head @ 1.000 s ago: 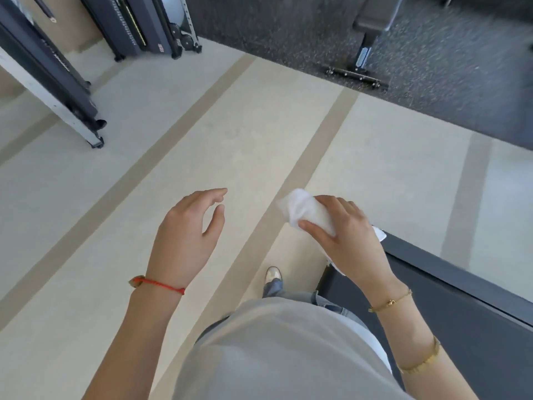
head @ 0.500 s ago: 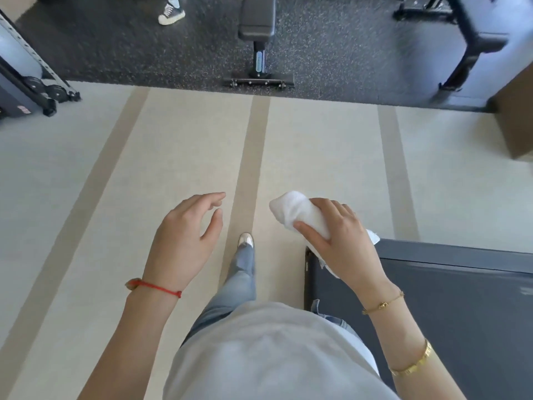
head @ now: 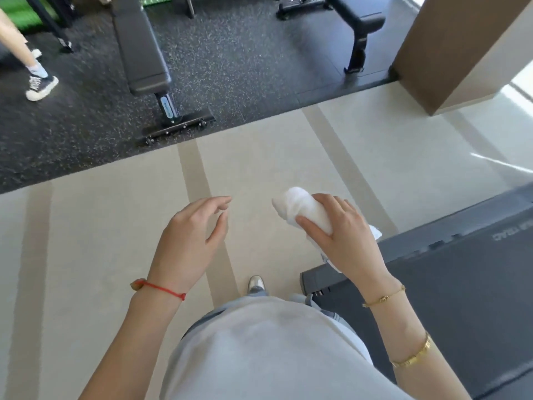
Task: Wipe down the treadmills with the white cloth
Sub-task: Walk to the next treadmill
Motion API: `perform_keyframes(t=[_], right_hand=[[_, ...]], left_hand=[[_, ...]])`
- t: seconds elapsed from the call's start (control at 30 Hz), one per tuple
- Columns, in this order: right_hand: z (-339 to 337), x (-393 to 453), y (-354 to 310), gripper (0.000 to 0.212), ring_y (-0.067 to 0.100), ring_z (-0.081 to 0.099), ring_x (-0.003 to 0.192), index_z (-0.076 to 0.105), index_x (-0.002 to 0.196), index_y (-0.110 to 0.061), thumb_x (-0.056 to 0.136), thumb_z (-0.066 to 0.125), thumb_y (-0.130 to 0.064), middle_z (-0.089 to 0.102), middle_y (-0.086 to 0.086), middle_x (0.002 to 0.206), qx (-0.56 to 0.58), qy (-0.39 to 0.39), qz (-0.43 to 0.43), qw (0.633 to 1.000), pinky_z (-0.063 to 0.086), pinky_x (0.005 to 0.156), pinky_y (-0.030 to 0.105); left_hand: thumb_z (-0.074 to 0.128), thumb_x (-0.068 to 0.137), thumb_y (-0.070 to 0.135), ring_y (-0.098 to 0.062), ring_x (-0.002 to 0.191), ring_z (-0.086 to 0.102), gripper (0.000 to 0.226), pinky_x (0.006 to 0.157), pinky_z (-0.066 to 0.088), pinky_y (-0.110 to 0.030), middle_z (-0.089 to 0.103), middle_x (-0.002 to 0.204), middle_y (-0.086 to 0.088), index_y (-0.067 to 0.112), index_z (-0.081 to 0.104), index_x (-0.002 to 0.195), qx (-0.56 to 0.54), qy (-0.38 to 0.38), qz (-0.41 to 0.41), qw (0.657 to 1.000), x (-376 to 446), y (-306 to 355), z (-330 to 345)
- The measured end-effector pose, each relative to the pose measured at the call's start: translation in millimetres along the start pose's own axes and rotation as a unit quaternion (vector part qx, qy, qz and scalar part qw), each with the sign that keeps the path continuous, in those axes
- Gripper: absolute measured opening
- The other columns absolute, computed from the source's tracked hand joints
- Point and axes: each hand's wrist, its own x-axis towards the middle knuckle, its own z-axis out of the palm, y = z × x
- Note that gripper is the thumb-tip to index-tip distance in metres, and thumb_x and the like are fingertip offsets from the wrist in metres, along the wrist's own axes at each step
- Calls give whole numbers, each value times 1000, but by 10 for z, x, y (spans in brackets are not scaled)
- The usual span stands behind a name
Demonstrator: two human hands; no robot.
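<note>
A bunched white cloth (head: 300, 207) is gripped in my right hand (head: 343, 241), held in the air above the pale floor near the rear corner of a dark grey treadmill deck (head: 450, 287) at the lower right. The cloth's loose end hangs under my palm. To the left of the cloth, my left hand (head: 190, 241) hovers with relaxed fingers, holding nothing. Only the end of the treadmill shows; the rest runs out of frame to the right.
A black weight bench (head: 141, 56) stands on the dark speckled rubber mat (head: 245, 70) ahead, with another bench (head: 357, 21) further right. A brown pillar (head: 450, 50) rises at the right. Another person's leg and sneaker (head: 37, 82) are at the far left.
The view has swung to the right: the machines at the left slid out of frame, and the benches, pillar and more treadmill deck came in. Both hands kept their pose, cloth still held.
</note>
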Motion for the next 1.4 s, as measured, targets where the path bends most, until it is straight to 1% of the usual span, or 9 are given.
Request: perform_keyframes(t=[0.23,0.33,0.53,0.7,0.83,1.0,1.2,1.3,1.4], right_hand=[[-148,610,177,42,14,49,103,54,121,-24,90,54,-53,60,-10,111,-13,58,110,992,33,80,24],[-202,868,308,42,14,49,101,54,121,-23,91,53,-52,61,-8,110,-16,82,143,986,30,78,21],[-393,1490,715,42,16,51,102,56,120,-20,92,53,-51,62,-6,110,-12,129,201,971,38,87,28],[-816,2048,1234,40,13,49,102,56,119,-22,93,52,-51,61,-8,108,-18,162,236,958,31,81,22],[-1264,2432,1673,43,13,50,100,55,118,-23,91,48,-55,60,-8,106,-19,195,262,945,34,80,24],[-1714,2749,2159,49,12,48,98,56,118,-22,89,43,-59,61,-8,105,-37,240,291,926,30,79,22],[-2050,2958,2655,50,19,52,98,59,117,-19,91,41,-58,62,-4,105,-37,282,336,898,43,88,34],[-2205,3074,2902,47,20,53,98,60,117,-19,92,43,-55,62,-3,106,-33,303,361,881,44,91,39],[-2383,3226,3179,46,20,53,99,60,118,-19,93,42,-54,62,-3,109,-39,319,382,866,44,91,40]], left_hand=[[60,94,11,-11,101,65,24,92,44,-19,70,107,5,15,67,117,-15,-75,94,993,1337,-2,191],[60,95,13,-10,102,65,25,93,48,-25,70,108,6,15,67,118,-26,-104,128,986,1852,74,375],[58,95,14,-11,102,64,25,92,42,-19,70,108,5,15,66,119,-26,-148,198,969,2896,401,896],[58,95,13,-16,102,65,25,92,42,-22,70,108,3,15,66,119,-35,-167,247,954,3771,950,1388],[58,95,14,-14,103,65,26,94,42,-21,71,109,4,16,66,120,-51,-179,274,944,4391,1480,1761],[59,95,13,-16,102,66,27,94,49,-32,71,109,3,16,66,121,-81,-197,321,923,5005,2076,2222],[59,95,12,-16,101,66,27,92,45,-26,71,109,1,15,65,121,-98,-243,386,885,5566,2719,2839],[57,96,15,-15,103,65,27,91,51,-32,70,109,4,17,65,122,-107,-278,406,864,5811,3047,3170],[57,96,16,-15,103,66,28,92,50,-29,70,110,3,16,65,123,-115,-303,430,843,6056,3430,3523]])
